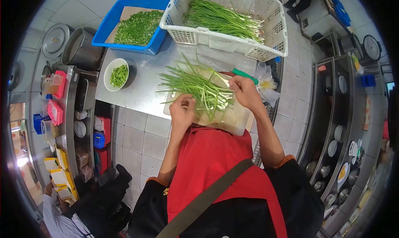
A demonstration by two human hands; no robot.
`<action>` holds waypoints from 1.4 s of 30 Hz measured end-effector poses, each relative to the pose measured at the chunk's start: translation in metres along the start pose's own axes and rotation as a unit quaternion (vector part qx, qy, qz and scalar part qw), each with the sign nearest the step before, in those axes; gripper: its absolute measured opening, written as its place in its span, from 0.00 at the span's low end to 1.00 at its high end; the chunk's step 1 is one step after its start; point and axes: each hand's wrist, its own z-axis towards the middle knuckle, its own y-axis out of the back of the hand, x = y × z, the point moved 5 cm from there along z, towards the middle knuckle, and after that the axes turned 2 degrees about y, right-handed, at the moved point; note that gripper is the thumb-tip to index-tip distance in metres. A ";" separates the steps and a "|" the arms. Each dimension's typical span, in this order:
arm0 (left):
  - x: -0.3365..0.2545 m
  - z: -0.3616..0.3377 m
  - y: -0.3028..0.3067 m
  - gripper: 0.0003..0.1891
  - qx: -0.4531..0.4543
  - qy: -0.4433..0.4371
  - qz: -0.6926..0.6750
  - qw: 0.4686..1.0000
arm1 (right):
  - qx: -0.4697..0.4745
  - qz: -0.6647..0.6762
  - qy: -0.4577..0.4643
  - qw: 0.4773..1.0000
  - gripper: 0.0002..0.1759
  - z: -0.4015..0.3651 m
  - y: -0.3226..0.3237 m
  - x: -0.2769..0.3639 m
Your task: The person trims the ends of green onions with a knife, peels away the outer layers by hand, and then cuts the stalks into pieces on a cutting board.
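A pile of green onions [203, 90] lies on the white cutting board [232, 119], white ends toward the right. My right hand [246, 92] pinches the white end of one green onion, its stalk slanting up and left. At the pile's lower left, my left hand [183, 111] has its fingers curled together; what they hold, if anything, is hidden. Beyond the board lies a knife [218, 63] with a green handle, its blade pointing left. A clear plastic bag [268, 84] sits right of the handle.
On the steel table [139, 92] stand a white bowl [105, 78] of cut green pieces, a blue tub [110, 19] of chopped greens and a white crate [212, 37] of green onions. Steel shelves flank both sides. Another person [95, 204] is at lower left.
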 end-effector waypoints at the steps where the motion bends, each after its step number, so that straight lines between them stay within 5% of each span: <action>1: 0.001 0.002 -0.006 0.13 0.025 0.008 -0.046 0.999 | -0.007 0.090 -0.017 0.996 0.10 0.000 -0.004 -0.008; 6: -0.025 0.001 -0.030 0.14 0.133 0.024 -0.182 0.974 | 0.035 0.223 -0.071 0.972 0.10 -0.008 -0.009 -0.002; 8: -0.045 0.004 -0.043 0.15 0.224 0.091 -0.331 0.912 | 0.061 0.246 -0.090 0.963 0.08 -0.013 -0.009 0.014; 17: -0.062 0.029 -0.046 0.16 0.224 0.125 -0.517 0.816 | 0.100 0.036 0.128 0.986 0.06 -0.009 0.029 0.058; 19: -0.057 0.032 -0.046 0.15 0.200 0.221 -0.612 0.733 | 0.126 0.007 0.114 0.985 0.06 -0.005 0.034 0.063; 24: -0.048 0.032 -0.033 0.13 0.141 0.188 -0.533 0.813 | 0.151 -0.030 0.056 0.986 0.08 0.004 0.019 0.012; 26: -0.046 0.026 -0.031 0.13 0.135 0.183 -0.498 0.837 | -0.041 -0.045 0.036 0.998 0.11 0.012 0.011 -0.030; 27: -0.043 0.023 -0.030 0.14 0.124 0.161 -0.460 0.864 | -0.042 -0.045 0.034 0.998 0.11 0.010 0.001 -0.041; 39: 0.008 0.017 -0.054 0.15 0.043 0.138 -0.352 0.925 | 0.063 -0.094 0.046 0.993 0.10 0.014 -0.023 -0.037; 42: 0.010 0.018 -0.053 0.17 0.032 0.159 -0.396 0.904 | 0.105 0.036 -0.009 0.994 0.08 0.015 -0.018 -0.032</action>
